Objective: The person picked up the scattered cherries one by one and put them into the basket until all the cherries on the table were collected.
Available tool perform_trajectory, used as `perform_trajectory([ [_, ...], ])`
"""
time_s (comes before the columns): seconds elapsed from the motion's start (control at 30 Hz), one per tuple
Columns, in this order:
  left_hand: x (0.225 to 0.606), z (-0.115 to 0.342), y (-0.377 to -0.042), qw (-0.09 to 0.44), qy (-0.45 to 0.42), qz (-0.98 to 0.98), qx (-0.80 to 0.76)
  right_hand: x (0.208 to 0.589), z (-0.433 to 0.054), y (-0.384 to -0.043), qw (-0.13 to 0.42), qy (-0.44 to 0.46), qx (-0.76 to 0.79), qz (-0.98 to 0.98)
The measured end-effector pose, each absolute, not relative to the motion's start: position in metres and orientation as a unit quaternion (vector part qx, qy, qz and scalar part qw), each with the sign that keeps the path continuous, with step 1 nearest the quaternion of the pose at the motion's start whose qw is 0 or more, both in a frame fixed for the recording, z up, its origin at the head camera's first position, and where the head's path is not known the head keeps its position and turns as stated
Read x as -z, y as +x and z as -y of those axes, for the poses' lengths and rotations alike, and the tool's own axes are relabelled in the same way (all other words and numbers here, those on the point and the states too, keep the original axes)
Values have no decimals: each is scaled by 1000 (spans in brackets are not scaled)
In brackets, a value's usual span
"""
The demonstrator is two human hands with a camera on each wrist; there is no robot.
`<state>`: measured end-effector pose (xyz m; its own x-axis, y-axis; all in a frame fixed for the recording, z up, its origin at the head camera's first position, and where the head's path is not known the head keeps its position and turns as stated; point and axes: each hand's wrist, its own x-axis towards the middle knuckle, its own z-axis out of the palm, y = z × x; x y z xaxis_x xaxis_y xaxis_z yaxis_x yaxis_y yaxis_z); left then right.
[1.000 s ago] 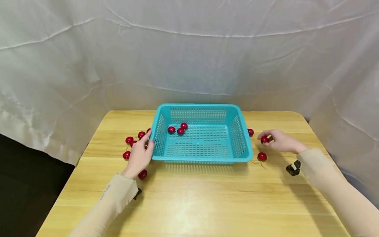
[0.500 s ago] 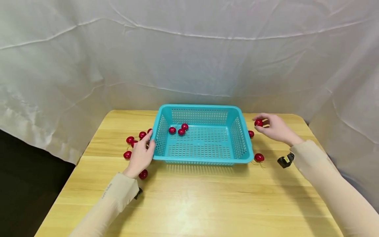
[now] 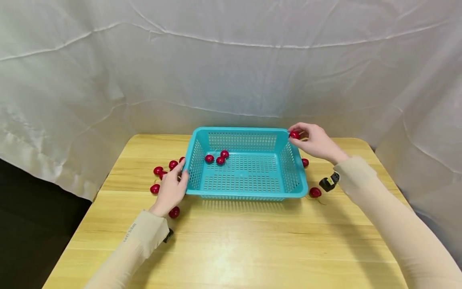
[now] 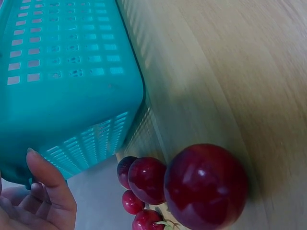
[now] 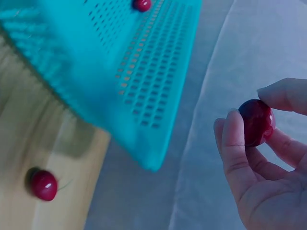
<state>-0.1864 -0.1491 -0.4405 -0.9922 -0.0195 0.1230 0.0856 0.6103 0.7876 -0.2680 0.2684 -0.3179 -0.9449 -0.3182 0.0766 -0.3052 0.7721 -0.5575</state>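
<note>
Pale cloth (image 3: 231,80) hangs behind the wooden table (image 3: 231,249) and basket (image 3: 245,194).

The place was a screened-off recording setup: creased pale sheeting (image 3: 223,80) hung behind and on both sides of a bare wood-grain table (image 3: 260,245), and a small black device (image 3: 328,182) sat by each sleeve cuff (image 3: 355,172). The dark area (image 3: 32,233) at the left was too dim to identify.
</note>
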Motion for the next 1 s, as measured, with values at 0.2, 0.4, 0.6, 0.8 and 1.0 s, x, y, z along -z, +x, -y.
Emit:
perform_trajectory([
  [0.2, 440, 150, -186, 63, -15, 895, 442, 308, -242, -277, 14, -200, 293, -935],
  [0.4, 440, 148, -186, 56, -14, 895, 443, 307, -219, -282, 16, -224, 289, -930],
  [0.6, 441, 148, -186, 63, -15, 897, 438, 308, -193, -285, 28, -242, 292, -925],
  [0.8, 442, 148, -187, 64, -16, 896, 440, 310, -164, -289, 53, -261, 283, -921],
  [1.0, 441, 147, -189, 67, -17, 894, 443, 314, -140, -292, 84, -264, 273, -921],
])
